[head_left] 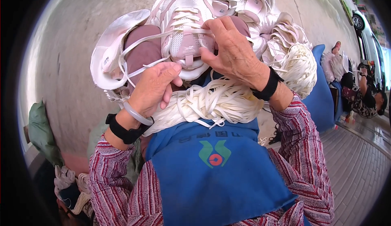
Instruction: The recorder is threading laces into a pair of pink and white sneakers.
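A white and pink sneaker [187,38] lies in front of me, its toe pointing away and its tongue toward me. A white shoelace [151,38] crosses its upper eyelets and loops out to the left. My left hand [157,83], fingers curled and thumb pressed to the index finger, pinches that lace beside the shoe opening. On the other side, my right hand [234,49] grips the sneaker's edge, its index fingertip at the top eyelets where the lace passes. Below the hands, a thick bundle of loose white laces [207,102] rests across my lap on a blue apron [220,177].
Pink and white shoe parts [112,59] lie to the left. Stacked uppers [285,34] and another lace bundle [299,69] sit at the right. A green sack [42,132] stands far left. Another person [364,91] sits at the far right, near a parked vehicle [364,30].
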Demonstrator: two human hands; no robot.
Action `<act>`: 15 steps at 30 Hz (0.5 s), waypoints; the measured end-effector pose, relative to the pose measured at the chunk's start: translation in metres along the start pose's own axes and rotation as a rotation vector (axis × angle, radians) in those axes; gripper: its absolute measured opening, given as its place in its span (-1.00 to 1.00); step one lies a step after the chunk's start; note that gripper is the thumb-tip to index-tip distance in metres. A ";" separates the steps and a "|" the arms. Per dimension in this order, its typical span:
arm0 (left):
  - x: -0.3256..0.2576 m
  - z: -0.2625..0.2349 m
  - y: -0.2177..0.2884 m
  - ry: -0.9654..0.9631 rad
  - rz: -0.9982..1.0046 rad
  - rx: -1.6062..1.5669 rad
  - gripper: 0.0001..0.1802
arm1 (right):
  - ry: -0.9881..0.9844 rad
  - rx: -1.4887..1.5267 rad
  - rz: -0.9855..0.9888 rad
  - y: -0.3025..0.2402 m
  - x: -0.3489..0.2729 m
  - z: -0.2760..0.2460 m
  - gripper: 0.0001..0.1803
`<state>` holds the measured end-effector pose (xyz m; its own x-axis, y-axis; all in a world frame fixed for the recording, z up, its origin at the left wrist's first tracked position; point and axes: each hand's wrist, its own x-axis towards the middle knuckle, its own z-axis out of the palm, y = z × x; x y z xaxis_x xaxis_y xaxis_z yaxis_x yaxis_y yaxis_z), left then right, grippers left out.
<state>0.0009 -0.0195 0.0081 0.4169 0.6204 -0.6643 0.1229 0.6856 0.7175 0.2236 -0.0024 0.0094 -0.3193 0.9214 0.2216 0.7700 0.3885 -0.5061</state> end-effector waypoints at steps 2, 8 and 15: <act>0.002 0.001 -0.006 0.042 0.034 -0.276 -0.74 | 0.052 0.072 -0.044 0.005 0.001 -0.001 -0.56; 0.009 0.017 -0.025 0.120 0.102 -0.566 -0.80 | 0.054 0.119 0.009 0.009 -0.005 0.001 -0.56; 0.010 0.016 -0.028 0.040 0.092 -0.639 -0.82 | 0.088 0.094 -0.023 0.010 -0.002 0.004 -0.55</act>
<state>0.0159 -0.0385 -0.0154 0.3646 0.6929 -0.6220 -0.4778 0.7126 0.5137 0.2296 -0.0005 0.0001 -0.2833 0.9095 0.3043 0.7068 0.4124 -0.5747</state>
